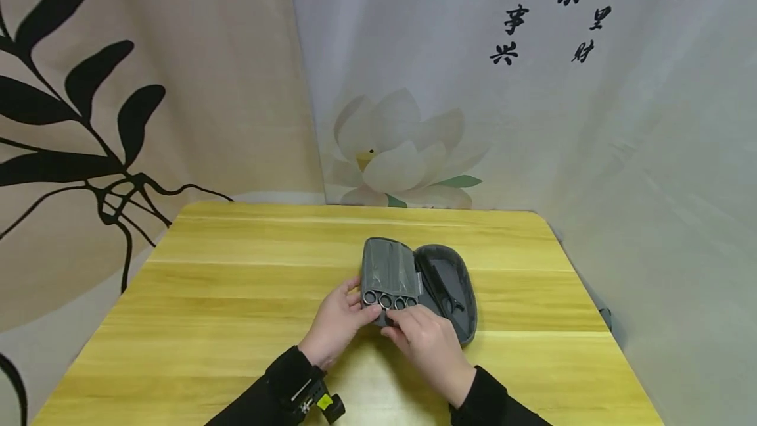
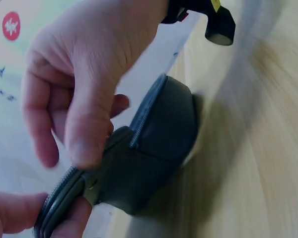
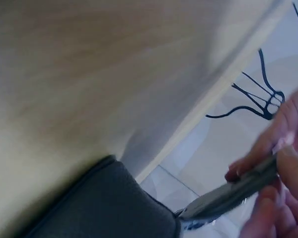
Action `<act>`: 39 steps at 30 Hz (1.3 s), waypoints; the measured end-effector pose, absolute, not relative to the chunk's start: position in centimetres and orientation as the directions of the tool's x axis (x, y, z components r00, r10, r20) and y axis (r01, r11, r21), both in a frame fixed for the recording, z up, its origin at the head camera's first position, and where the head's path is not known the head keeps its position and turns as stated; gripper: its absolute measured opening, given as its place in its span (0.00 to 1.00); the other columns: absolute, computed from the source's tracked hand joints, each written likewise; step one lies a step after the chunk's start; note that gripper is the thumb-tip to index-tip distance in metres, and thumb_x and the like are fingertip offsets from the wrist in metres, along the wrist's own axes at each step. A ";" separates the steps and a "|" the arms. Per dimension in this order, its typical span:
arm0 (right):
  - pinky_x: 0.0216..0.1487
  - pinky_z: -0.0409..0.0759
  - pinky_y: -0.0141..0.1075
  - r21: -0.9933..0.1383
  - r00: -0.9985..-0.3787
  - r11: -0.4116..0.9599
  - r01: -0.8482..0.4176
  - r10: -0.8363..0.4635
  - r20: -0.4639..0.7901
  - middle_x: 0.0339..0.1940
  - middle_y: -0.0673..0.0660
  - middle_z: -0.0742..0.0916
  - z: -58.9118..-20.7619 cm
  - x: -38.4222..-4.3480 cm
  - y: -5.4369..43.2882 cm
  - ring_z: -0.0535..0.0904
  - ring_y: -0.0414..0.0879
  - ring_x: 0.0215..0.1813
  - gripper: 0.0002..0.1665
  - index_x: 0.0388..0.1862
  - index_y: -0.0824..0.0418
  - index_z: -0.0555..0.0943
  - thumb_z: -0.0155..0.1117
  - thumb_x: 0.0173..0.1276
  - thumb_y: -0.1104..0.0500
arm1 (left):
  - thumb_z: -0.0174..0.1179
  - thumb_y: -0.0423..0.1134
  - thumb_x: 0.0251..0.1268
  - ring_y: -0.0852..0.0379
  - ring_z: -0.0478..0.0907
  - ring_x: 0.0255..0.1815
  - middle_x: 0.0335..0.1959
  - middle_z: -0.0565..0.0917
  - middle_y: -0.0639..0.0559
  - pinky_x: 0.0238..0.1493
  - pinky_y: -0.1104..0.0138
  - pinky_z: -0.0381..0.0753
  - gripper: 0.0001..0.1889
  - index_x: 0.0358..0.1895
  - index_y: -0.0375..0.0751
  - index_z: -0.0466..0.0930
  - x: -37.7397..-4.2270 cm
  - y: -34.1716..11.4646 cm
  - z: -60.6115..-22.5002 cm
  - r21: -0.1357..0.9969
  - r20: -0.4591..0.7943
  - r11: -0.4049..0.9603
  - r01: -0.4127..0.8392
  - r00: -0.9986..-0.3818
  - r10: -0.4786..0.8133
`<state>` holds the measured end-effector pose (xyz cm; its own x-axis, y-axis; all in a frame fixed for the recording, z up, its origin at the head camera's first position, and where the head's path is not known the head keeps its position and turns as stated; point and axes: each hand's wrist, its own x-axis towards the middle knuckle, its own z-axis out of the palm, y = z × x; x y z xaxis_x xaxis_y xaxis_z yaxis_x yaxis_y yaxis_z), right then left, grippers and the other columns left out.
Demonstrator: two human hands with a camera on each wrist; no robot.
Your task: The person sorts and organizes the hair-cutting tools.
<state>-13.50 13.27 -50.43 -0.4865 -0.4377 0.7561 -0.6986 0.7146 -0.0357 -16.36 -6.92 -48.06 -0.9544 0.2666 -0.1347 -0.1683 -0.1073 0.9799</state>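
Note:
A grey zip case [image 1: 468, 281] lies unfolded near the middle of the table. Its left flap has a pocket panel [image 1: 387, 265], along whose lower edge several metal finger rings [image 1: 386, 301] stick out. My left hand [image 1: 338, 317] pinches that flap at its lower left edge, fingers behind and thumb in front. Close beside it, the fingertips of my right hand [image 1: 422, 340] are at the flap's lower edge, just under the rings. I cannot tell whether they pinch something there. In the left wrist view, the right thumb [image 2: 87, 144] comes down over the flap's edge.
A long black tool [image 1: 434, 284] lies in the case's right half. The wooden table [image 1: 236, 281] reaches back to a printed cloth [image 1: 414, 84] with a lotus and characters. A black wrist device [image 1: 325, 403] with a yellow patch sits at the left sleeve.

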 end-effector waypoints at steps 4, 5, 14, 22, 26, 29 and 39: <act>0.34 0.84 0.31 -0.126 -0.561 0.725 -0.677 -0.398 0.726 0.32 0.49 0.90 -50.5 -14.0 14.0 0.84 0.39 0.33 0.23 0.46 0.61 0.89 0.88 0.52 0.55 | 0.60 0.24 0.75 0.32 0.80 0.70 0.70 0.74 0.17 0.60 0.64 0.88 0.36 0.78 0.14 0.54 -16.8 -6.9 -48.6 0.985 -0.141 -0.061 -0.159 -0.963 0.231; 0.33 0.83 0.31 -0.136 -0.575 0.731 -0.668 -0.392 0.718 0.31 0.48 0.89 -50.5 -14.1 14.2 0.84 0.39 0.33 0.22 0.45 0.60 0.90 0.88 0.53 0.55 | 0.60 0.24 0.75 0.33 0.80 0.69 0.70 0.74 0.17 0.59 0.64 0.88 0.35 0.77 0.13 0.55 -16.9 -7.0 -48.8 0.986 -0.145 -0.054 -0.161 -0.965 0.219; 0.33 0.85 0.33 -0.172 -0.696 0.805 -0.568 -0.357 0.623 0.33 0.44 0.90 -50.5 -14.4 14.3 0.85 0.37 0.34 0.10 0.40 0.52 0.91 0.84 0.63 0.53 | 0.60 0.23 0.75 0.38 0.84 0.64 0.67 0.77 0.18 0.55 0.66 0.89 0.31 0.75 0.11 0.60 -17.3 -7.3 -48.9 0.985 -0.151 -0.051 -0.163 -0.972 0.181; 0.32 0.81 0.30 -0.246 -0.752 0.827 -0.506 -0.283 0.596 0.32 0.44 0.88 -49.7 -14.2 15.4 0.80 0.33 0.32 0.13 0.43 0.55 0.90 0.84 0.63 0.53 | 0.57 0.27 0.79 0.51 0.87 0.54 0.65 0.80 0.21 0.50 0.66 0.90 0.28 0.74 0.14 0.62 -17.4 -7.6 -49.2 0.975 -0.171 -0.106 -0.196 -0.963 0.206; 0.33 0.82 0.32 -0.296 -0.781 0.851 -0.434 -0.192 0.594 0.35 0.50 0.89 -49.3 -14.2 17.6 0.81 0.37 0.33 0.14 0.45 0.60 0.89 0.82 0.65 0.56 | 0.53 0.29 0.82 0.56 0.88 0.50 0.65 0.81 0.22 0.47 0.67 0.89 0.27 0.75 0.15 0.62 -17.4 -8.0 -49.5 0.972 -0.171 -0.121 -0.199 -0.962 0.211; 0.34 0.84 0.38 -0.356 -0.845 0.882 -0.308 -0.082 0.529 0.38 0.57 0.89 -49.1 -14.3 19.8 0.85 0.44 0.35 0.16 0.50 0.65 0.88 0.79 0.68 0.57 | 0.54 0.30 0.83 0.58 0.88 0.48 0.63 0.83 0.23 0.45 0.68 0.89 0.27 0.75 0.15 0.62 -17.4 -8.4 -49.3 0.973 -0.172 -0.119 -0.198 -0.965 0.197; 0.30 0.78 0.31 -0.641 -0.995 0.768 0.011 0.072 0.069 0.29 0.52 0.91 -49.9 -15.2 22.3 0.81 0.38 0.27 0.10 0.43 0.64 0.90 0.74 0.73 0.57 | 0.63 0.37 0.79 0.54 0.88 0.50 0.55 0.90 0.36 0.45 0.75 0.83 0.24 0.72 0.31 0.76 -17.8 -8.7 -46.0 0.991 -0.004 0.131 0.008 -0.995 0.097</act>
